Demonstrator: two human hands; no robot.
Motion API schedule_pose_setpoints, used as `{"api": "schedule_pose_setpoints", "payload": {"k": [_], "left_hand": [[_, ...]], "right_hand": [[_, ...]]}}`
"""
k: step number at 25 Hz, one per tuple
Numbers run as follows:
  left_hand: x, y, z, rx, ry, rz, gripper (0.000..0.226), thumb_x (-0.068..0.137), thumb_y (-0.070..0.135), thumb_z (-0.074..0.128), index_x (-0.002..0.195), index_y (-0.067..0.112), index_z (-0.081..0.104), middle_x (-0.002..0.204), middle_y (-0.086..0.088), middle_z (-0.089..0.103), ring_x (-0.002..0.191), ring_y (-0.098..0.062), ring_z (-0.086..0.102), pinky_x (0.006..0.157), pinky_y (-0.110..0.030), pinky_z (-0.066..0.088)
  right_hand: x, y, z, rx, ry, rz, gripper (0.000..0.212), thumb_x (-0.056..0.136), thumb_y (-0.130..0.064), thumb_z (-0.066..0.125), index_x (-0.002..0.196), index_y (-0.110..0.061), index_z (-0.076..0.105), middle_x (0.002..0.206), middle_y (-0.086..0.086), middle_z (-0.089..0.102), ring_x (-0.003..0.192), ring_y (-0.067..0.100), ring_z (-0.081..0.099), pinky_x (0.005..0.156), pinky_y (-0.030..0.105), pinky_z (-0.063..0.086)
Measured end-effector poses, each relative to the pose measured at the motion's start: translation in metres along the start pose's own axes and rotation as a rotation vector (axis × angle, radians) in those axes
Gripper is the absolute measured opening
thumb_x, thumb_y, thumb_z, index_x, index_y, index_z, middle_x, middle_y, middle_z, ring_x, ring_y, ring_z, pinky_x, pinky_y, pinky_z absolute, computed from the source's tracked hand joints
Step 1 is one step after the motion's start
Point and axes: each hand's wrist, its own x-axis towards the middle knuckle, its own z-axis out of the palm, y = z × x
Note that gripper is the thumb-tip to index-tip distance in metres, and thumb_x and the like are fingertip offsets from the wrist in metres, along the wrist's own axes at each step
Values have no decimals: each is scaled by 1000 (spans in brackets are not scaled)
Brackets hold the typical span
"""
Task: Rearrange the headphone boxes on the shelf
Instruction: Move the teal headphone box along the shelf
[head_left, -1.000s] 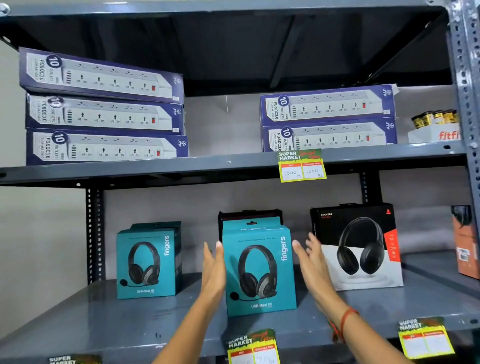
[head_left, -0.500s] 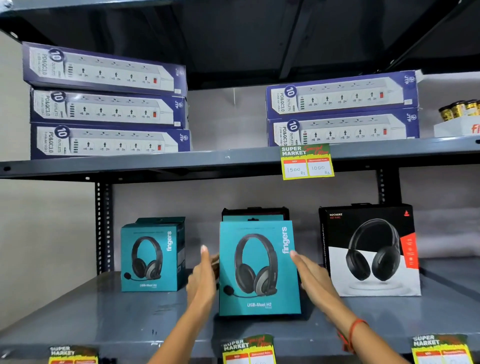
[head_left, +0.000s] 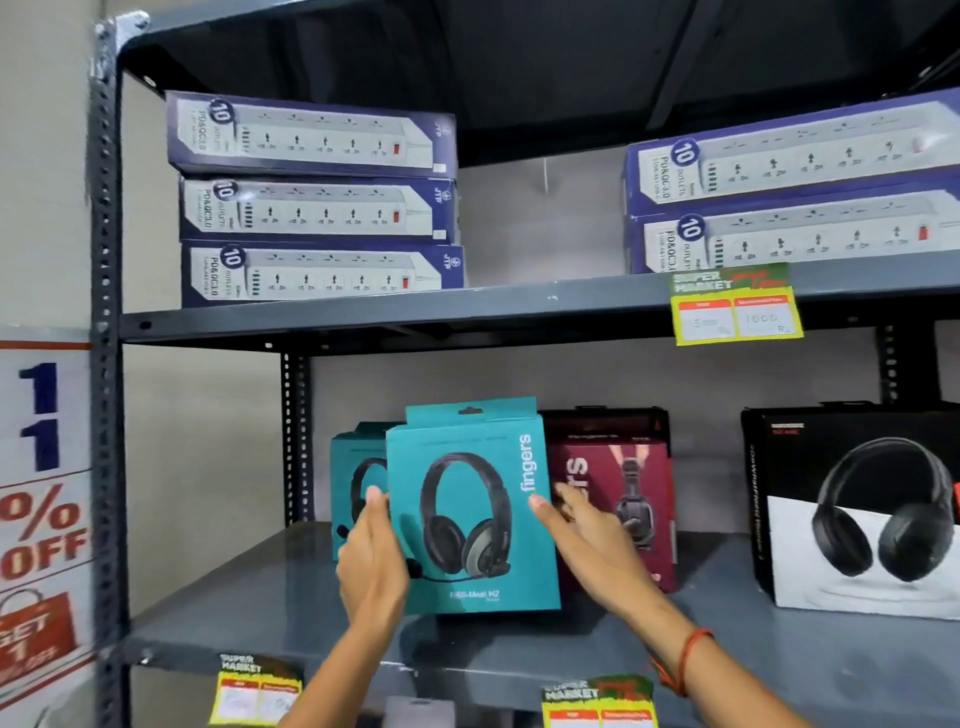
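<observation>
A teal headphone box (head_left: 470, 509) marked "fingers" is held upright just above the grey lower shelf (head_left: 249, 603). My left hand (head_left: 371, 561) presses its left edge and my right hand (head_left: 587, 540) presses its right edge. Behind it on the left stands a second teal headphone box (head_left: 356, 467), partly hidden. A maroon headphone box (head_left: 631, 493) stands behind my right hand. A black and white headphone box (head_left: 857, 509) stands at the right.
Purple power-strip boxes lie stacked on the upper shelf, one stack at left (head_left: 317, 202) and one at right (head_left: 795, 192). Yellow price tags (head_left: 735, 306) hang on the shelf edges. A metal upright (head_left: 106, 364) and a sale poster (head_left: 41, 493) stand at the left.
Both hands have closed on the teal box and carried it left, in front of the other teal box. The maroon box behind it is uncovered. The view has shifted left.
</observation>
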Motion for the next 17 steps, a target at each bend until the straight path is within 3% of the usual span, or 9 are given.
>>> {"api": "schedule_pose_setpoints", "payload": {"k": [2,4,5,8,11,17], "left_hand": [[23,-8,-20,-47,-2,-29,70,99,63,17,120,22,70,127,-14,67,116,-37,58,106,-53,41],[50,-17,-39,-72,-16,-64,63,102,59,20,114,21,69,125,-14,64,113,-34,56,102,-47,40],[64,-24,-45,-66,-34,-91,68,99,64,20,122,21,68,131,-15,63,119,-36,56,105,-49,40],[110,-57,-51,-64,-111,-185,98,76,90,15,140,31,58,146,-14,57,134,-39,51,115,-58,36],[140,-81,-50,-61,-171,-210,112,63,101,14,148,38,48,155,-6,49,143,-35,43,119,-57,29],[143,-74,-53,-185,-214,-199,68,99,63,23,154,27,40,159,-13,41,147,-36,36,120,-52,25]], "right_hand": [[15,-7,39,13,-83,0,73,81,-78,43,133,-27,50,127,-12,67,105,10,68,90,27,55],[29,-18,75,24,-152,27,76,85,-75,42,143,-26,42,136,-11,61,122,17,62,102,31,47],[35,-21,89,32,-176,43,72,89,-71,43,146,-27,39,138,-14,57,126,18,59,104,29,44],[52,-23,128,97,-209,103,67,88,-70,47,142,-32,42,136,-10,64,120,13,63,104,34,48],[61,-17,154,160,-197,129,77,77,-78,50,142,-38,41,135,-14,63,117,9,64,104,36,49],[71,-14,176,129,-140,141,84,77,-78,49,150,-42,28,147,-13,51,131,13,52,113,41,40]]}}
